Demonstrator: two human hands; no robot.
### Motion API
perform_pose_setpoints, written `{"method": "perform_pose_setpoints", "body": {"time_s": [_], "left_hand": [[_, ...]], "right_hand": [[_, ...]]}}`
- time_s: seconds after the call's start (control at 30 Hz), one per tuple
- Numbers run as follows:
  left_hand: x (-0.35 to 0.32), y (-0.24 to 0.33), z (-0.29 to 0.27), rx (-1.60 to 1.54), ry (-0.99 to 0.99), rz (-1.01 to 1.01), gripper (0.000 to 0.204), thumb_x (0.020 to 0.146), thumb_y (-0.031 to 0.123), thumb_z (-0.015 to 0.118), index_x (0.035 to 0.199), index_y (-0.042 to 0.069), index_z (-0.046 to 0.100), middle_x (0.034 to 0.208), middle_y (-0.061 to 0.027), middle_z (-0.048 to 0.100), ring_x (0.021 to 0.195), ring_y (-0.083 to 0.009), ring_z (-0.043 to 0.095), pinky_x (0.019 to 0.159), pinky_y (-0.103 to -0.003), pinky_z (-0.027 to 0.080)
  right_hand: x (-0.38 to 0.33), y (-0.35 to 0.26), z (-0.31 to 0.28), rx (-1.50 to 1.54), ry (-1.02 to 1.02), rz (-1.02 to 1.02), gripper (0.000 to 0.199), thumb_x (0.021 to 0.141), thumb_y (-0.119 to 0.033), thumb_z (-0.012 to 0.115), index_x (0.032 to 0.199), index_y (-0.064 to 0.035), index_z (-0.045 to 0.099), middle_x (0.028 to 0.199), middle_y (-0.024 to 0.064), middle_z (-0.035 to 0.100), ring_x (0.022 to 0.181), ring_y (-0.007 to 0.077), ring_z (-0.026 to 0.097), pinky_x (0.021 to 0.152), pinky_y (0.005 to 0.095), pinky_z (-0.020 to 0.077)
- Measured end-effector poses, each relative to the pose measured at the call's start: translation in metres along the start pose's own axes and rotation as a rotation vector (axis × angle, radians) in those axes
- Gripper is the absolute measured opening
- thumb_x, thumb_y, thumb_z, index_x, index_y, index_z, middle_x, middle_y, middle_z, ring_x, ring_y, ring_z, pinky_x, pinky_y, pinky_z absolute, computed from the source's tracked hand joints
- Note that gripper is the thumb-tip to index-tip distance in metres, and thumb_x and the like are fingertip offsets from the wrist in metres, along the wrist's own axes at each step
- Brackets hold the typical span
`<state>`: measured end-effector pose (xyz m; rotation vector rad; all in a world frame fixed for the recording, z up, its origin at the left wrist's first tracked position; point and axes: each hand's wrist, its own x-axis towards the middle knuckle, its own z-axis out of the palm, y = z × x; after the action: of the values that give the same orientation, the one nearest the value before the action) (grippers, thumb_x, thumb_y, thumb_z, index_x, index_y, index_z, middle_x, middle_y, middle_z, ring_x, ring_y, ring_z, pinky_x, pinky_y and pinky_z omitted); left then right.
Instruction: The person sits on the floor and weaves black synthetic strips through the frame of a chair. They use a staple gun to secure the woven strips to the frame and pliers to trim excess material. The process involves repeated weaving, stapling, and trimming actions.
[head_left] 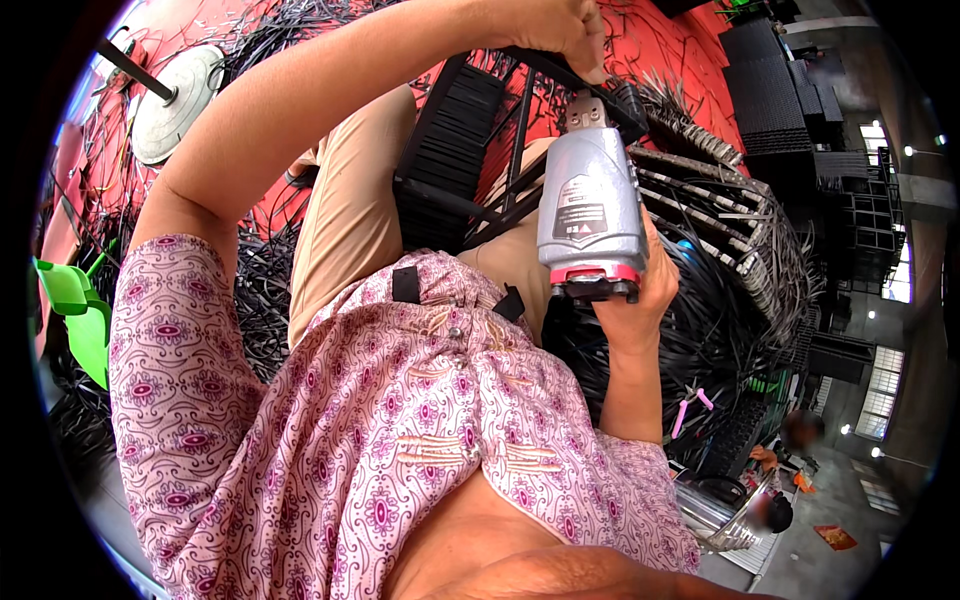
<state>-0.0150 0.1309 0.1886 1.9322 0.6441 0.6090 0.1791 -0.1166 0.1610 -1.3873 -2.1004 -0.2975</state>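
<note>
My right hand (650,280) is wrapped round the far side of a silver-grey staple gun (590,200) with red trim. The tool's narrow nose is at a black frame (540,65) partly woven with flat black strips, which leans between my legs. At the top edge of the view, my left hand (565,35) has its fingers pinched together beside the tool's nose, over the frame's bar. What the fingertips hold there, if anything, is too small to make out.
Bundles of loose black strips (640,345) lie on the right, beside a grey-brown woven piece (740,215). Pink-handled scissors (690,410) rest near them. A round pale base with a pole (180,105) and a bright green dustpan (90,320) are on the left. Other people are at far right.
</note>
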Motion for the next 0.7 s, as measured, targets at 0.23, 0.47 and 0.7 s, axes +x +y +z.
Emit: {"method": "perform_pose_setpoints", "body": {"time_s": [0.23, 0.47, 0.7], "left_hand": [[-0.003, 0.003, -0.001, -0.021, 0.012, 0.016, 0.014, 0.076, 0.012, 0.084, 0.087, 0.004, 0.08, 0.078, -0.0033, 0.075, 0.072, -0.0127, 0.065, 0.07, -0.03, 0.052], [0.003, -0.006, -0.002, -0.03, -0.001, 0.084, 0.014, 0.078, 0.009, 0.081, 0.089, 0.0, 0.079, 0.083, -0.0059, 0.076, 0.079, -0.0136, 0.069, 0.078, -0.03, 0.055], [0.003, -0.017, 0.0, 0.322, -0.108, 0.378, 0.019, 0.093, 0.019, 0.075, 0.095, 0.003, 0.065, 0.086, 0.0035, 0.06, 0.083, -0.007, 0.055, 0.074, -0.027, 0.046]], "right_hand": [[0.007, -0.015, 0.003, 0.111, -0.023, 0.178, 0.055, 0.076, -0.017, 0.082, 0.123, 0.0033, 0.061, 0.097, 0.0215, 0.073, 0.091, 0.0407, 0.074, 0.079, 0.0427, 0.0578], [0.001, -0.008, 0.0, 0.152, 0.032, 0.231, 0.054, 0.071, -0.009, 0.082, 0.119, 0.0032, 0.062, 0.094, 0.0183, 0.074, 0.089, 0.0351, 0.076, 0.079, 0.0387, 0.0571], [-0.038, 0.004, -0.057, 0.515, 0.26, 0.975, 0.037, 0.079, -0.009, 0.085, 0.108, 0.0022, 0.066, 0.085, 0.0025, 0.067, 0.067, 0.0099, 0.062, 0.063, 0.027, 0.0511]]}}
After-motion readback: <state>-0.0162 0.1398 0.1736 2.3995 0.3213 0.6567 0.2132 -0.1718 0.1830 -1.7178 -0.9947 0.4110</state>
